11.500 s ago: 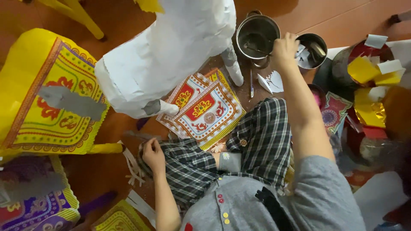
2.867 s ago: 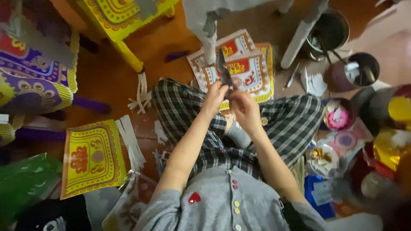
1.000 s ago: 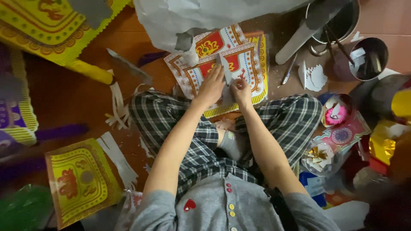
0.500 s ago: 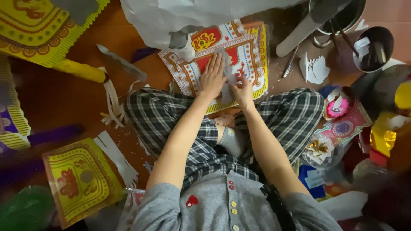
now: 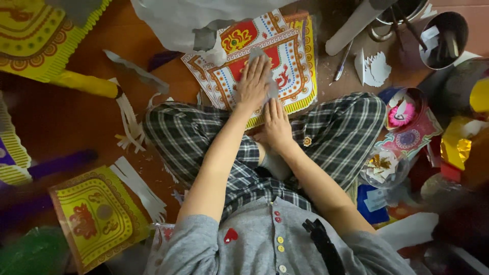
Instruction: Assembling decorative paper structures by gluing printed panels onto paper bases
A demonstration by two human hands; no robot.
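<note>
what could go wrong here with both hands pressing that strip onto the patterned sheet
1. The grey strip lies under the left hand only in part; it may crease or sit crooked on the patterned sheet.
2. The right hand rests at the sheet's near edge, by the lap; a knee shift could drag the sheet.
3. Metal pots and a cardboard tube crowd the sheet's far corner and could tip onto it.

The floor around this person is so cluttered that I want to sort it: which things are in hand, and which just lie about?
In hand:
- left hand, flat on a small grey paper piece
- right hand just below it
- red, white and yellow patterned paper sheet underneath

Lying about:
- yellow printed card
- white paper strips
- metal pot
- pink flower in a round tub
</note>
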